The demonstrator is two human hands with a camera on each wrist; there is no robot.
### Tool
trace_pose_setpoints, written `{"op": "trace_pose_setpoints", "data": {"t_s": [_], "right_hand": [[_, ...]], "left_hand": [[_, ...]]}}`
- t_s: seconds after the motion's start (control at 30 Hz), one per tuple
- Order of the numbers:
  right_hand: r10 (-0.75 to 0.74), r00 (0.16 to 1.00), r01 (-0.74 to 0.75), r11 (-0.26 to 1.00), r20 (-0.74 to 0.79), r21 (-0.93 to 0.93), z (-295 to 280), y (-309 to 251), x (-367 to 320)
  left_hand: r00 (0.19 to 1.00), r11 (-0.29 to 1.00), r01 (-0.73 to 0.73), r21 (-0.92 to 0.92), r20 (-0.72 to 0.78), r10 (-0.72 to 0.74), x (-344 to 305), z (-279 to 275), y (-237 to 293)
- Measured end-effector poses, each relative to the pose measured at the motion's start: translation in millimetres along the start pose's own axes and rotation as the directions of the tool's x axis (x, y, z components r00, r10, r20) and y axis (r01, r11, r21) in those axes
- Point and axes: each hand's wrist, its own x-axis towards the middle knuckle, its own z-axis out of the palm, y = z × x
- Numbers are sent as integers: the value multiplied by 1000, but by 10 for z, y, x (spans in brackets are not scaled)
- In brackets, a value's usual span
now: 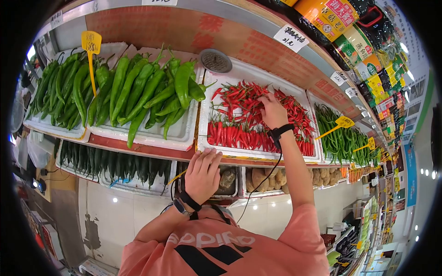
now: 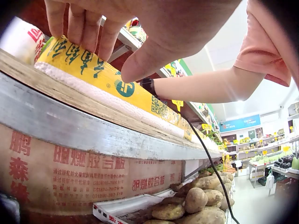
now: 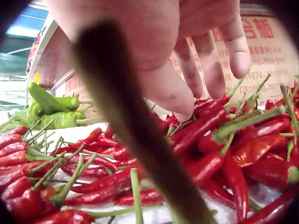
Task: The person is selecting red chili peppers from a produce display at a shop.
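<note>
Small red chilies lie in a white foam box, the front ones in a fairly neat row and the rest in a loose heap. Over the heap, the right hand points its fingers down; in the right wrist view its thumb and loosely bent fingers meet the top chilies, with nothing seen gripped. A blurred dark strip crosses that view. The left hand rests with extended fingers on the box's front edge, against its yellow side in the left wrist view.
Large green peppers fill boxes on the left, thin green chilies a box on the right. Below are cucumbers and potatoes. A round metal disc sits at the back edge. A black cable hangs from the right wrist.
</note>
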Motion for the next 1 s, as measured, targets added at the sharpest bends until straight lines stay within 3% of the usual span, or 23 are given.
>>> {"op": "trace_pose_setpoints", "data": {"t_s": [0.13,0.23,0.33,0.53,0.7,0.8,0.83,0.87,1.0], "right_hand": [[53,998,-53,999,20,-15,29,-12,10],[-36,998,34,999,-50,-37,84,68,22],[-11,1000,11,998,2,-65,65,114,35],[-114,992,112,993,-53,-35,106,88,11],[-155,981,135,976,-115,-168,104,76,-5],[-58,990,62,998,-131,30,-17,151,-14],[-61,978,71,996,-199,46,-103,191,-15],[-14,985,23,998,-172,50,-206,249,-43],[193,974,-126,897,-118,423,-410,504,-216]], "left_hand": [[1000,1000,-8,-2,-6,8,9,-29,1],[1000,1000,-11,-1,-11,11,12,-36,13],[1000,1000,3,-3,-8,-3,8,-40,24],[1000,1000,-15,9,-3,15,14,-26,27],[1000,999,-22,44,2,22,2,-18,27],[1000,998,-24,55,1,24,4,-13,35],[1000,998,-28,53,2,28,5,-11,38],[1000,998,-27,51,3,27,7,-15,37],[1000,999,-21,47,-3,21,6,-1,38]]}}
